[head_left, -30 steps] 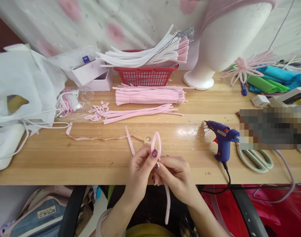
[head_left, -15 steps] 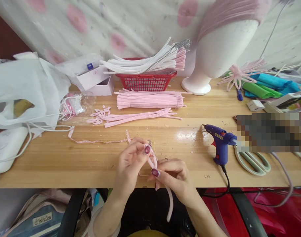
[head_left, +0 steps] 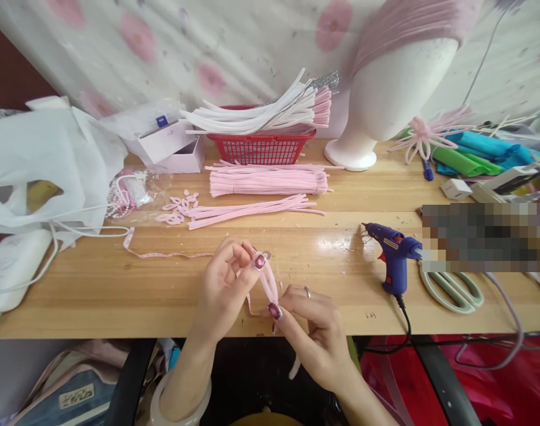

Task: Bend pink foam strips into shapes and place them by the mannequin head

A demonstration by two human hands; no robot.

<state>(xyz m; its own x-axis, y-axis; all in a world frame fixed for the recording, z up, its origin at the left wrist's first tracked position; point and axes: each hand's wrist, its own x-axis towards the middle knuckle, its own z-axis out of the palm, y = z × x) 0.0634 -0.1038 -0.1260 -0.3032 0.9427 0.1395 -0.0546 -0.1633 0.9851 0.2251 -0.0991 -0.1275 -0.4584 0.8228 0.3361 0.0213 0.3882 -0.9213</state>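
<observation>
Pink fuzzy stem (head_left: 293,370) held between two bare hands above the front of the worktop (head_left: 163,302). The left hand (head_left: 223,293) has moved outward, to the person's left, and the folded loop (head_left: 272,283) now spans the space between the hands, long and narrow. The work in hand therefore appears to be at a shaping stage, the loop being drawn out rather than newly folded. Left grip: thumb and fingers pinched on the loop's far tip. Right grip: thumb and fingers of the right hand (head_left: 318,331) closed on its base, the free end hanging below

Compared with the earliest frame, where both hands meet at the base and a rounder loop stands above them, the hands are farther apart, the loop leans toward the left hand, and less of the free end shows. The upper end of the tape measure (head_left: 157,255), visible earlier beside the left hand, is now hidden. The bundle of stems (head_left: 270,180), the small pink loops (head_left: 170,218) and the glue gun (head_left: 396,260) keep their places on the worktop
</observation>
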